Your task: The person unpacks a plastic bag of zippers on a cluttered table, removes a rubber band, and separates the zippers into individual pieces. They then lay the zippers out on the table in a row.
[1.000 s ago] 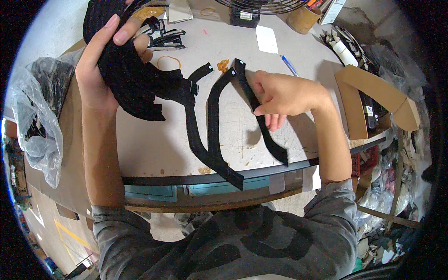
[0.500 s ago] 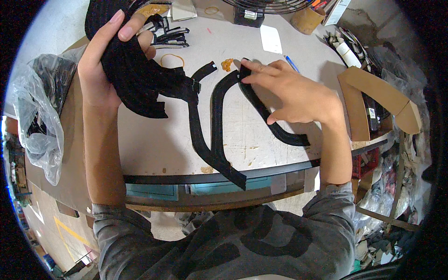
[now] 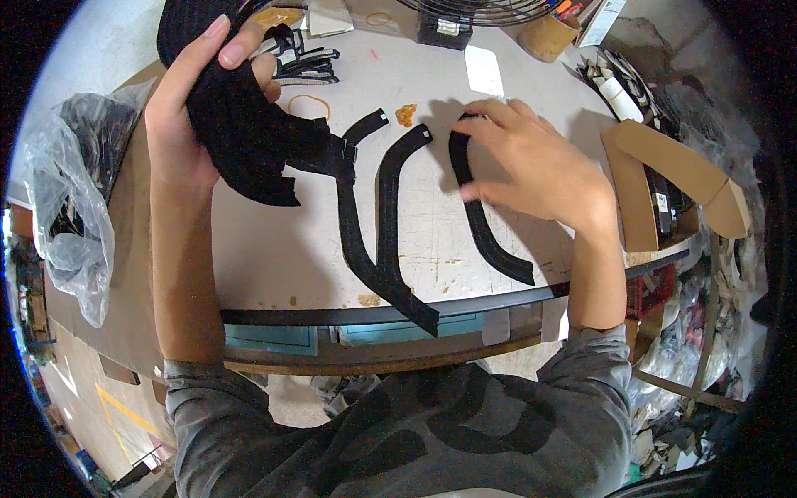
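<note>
My left hand [image 3: 187, 108] is raised at the upper left, closed round a thick bundle of black fabric strips [image 3: 245, 133] whose loose ends hang over the table. My right hand [image 3: 540, 162] is above a single curved black strip [image 3: 481, 232], thumb and fingers apart. Its fingertips cover the strip's upper end; whether they press on it I cannot tell. Between my hands two more curved black strips lie side by side. The middle strip [image 3: 388, 199] has a small white mark at its top, and the left strip [image 3: 353, 236] reaches past the table's front edge.
On the pale table [image 3: 282, 257] are a rubber band [image 3: 309, 106], an orange clump [image 3: 405, 114], a white card [image 3: 483, 70] and a pile of black-and-white strips [image 3: 303, 62]. A cardboard box [image 3: 631, 191] stands right; a clear plastic bag [image 3: 70, 216] lies left.
The strip under my right hand has shifted right and turned, its lower end nearer the table's front edge. My right hand has moved slightly right. My left hand has barely moved.
</note>
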The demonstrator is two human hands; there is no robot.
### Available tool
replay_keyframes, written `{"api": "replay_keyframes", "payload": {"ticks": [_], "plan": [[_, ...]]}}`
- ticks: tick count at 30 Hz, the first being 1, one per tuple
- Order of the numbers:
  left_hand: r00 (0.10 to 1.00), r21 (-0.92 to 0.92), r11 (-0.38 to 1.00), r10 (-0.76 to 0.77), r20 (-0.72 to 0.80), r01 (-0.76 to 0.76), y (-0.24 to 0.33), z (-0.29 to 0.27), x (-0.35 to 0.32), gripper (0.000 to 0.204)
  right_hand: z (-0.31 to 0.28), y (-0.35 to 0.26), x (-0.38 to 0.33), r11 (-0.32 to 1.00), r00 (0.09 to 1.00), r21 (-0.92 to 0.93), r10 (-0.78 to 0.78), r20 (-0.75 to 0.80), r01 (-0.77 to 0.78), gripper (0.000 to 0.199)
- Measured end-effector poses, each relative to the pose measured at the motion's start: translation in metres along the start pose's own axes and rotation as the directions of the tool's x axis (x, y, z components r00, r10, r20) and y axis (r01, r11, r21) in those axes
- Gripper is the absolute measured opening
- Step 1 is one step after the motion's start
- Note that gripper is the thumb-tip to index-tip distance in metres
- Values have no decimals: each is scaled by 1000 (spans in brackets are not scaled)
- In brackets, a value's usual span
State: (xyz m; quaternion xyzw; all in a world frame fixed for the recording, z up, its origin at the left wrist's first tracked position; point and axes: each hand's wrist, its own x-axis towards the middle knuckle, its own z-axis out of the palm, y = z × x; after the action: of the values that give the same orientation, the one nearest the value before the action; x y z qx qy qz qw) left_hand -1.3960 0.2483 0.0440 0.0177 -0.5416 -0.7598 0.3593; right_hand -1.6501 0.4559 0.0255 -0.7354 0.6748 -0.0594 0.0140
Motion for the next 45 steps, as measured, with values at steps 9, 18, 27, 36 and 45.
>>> {"api": "replay_keyframes", "payload": {"ticks": [9,18,27,36,45], "plan": [[1000,-12,1000,5,16,-5,2,2,-3,44,17,-46,10,777,848,407,-530,12,481,34],[1000,-8,1000,16,17,-16,1,-1,-1,44,28,-63,5,831,892,356,-452,-14,427,42],[1000,-5,1000,14,-1,-14,2,1,-2,44,26,-61,4,857,902,294,-430,-42,422,52],[1000,-1,1000,21,17,-21,0,1,-2,45,28,-62,5,899,919,201,-393,-29,390,61],[999,-2,1000,19,-33,-19,2,5,-2,43,34,-62,7,917,931,178,-337,-140,358,49]]}}
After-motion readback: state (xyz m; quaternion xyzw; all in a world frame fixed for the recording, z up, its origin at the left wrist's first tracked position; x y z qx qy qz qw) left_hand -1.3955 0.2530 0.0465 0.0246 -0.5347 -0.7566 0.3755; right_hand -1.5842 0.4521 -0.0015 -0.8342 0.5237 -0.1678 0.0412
